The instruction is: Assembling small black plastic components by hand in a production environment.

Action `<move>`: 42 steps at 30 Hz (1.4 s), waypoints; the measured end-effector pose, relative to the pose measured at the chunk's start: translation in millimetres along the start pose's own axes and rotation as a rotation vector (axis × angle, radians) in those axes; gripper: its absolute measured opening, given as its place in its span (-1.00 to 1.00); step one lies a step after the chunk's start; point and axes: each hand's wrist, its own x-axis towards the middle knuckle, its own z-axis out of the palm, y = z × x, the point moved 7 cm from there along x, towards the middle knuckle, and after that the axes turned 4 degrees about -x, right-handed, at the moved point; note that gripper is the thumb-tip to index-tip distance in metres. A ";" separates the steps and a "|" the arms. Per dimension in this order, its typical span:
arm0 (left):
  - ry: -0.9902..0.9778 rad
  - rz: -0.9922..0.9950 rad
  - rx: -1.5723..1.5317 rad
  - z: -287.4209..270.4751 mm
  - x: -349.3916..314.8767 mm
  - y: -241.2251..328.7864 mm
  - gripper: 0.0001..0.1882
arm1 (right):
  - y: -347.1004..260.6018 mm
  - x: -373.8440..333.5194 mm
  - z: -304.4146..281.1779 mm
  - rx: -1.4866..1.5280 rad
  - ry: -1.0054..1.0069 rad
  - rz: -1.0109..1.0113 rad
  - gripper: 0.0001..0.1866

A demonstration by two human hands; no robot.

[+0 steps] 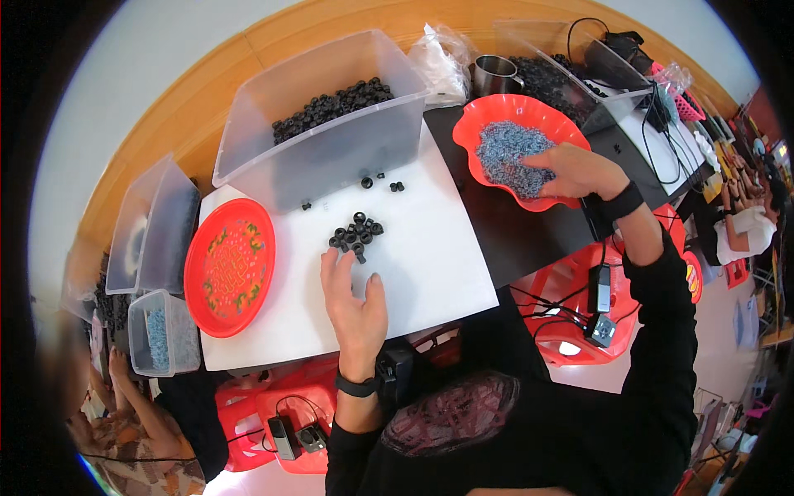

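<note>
Black round parts [364,235] lie in a loose cluster on the white sheet, each small and knob-like. Just below them is my left hand [356,314], its fingers stretched toward the nearest parts and the thumb apart; nothing shows in its grasp. At the right, a red scalloped bowl [469,124] holds many tiny blue-grey pieces [503,149], too small to name. My right hand [571,171] reaches over the bowl's right rim. Its index finger and thumb are apart, with the fingertips among the pieces, and I see nothing gripped between them.
A large clear bin [331,169] of black parts stands behind the white sheet [430,264]. A red oval tray [229,269] lies at left beside a small clear box [184,335]. A metal mug [495,76], plastic bag [442,62] and another bin [616,99] stand behind the bowl.
</note>
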 end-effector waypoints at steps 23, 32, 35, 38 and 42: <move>0.038 0.061 0.173 -15.2 -1.8 -5.4 -0.72 | 0.8 48.3 20.3 -0.233 -0.228 -0.053 -0.88; 0.025 0.067 0.148 -11.0 2.0 -6.0 -0.74 | 6.5 37.3 -1.6 -0.130 -0.001 -0.007 -0.83; 0.030 0.098 0.147 -9.8 1.8 -4.4 -0.75 | 10.4 34.0 -5.7 -0.076 0.015 0.046 -0.81; 0.030 0.069 0.109 -9.1 1.7 -5.5 -0.75 | 11.0 31.6 -9.4 -0.070 0.059 0.049 -0.80; 0.040 0.135 0.126 -9.8 0.4 -1.2 -0.74 | 14.3 27.3 -13.3 -0.057 0.100 0.071 -0.81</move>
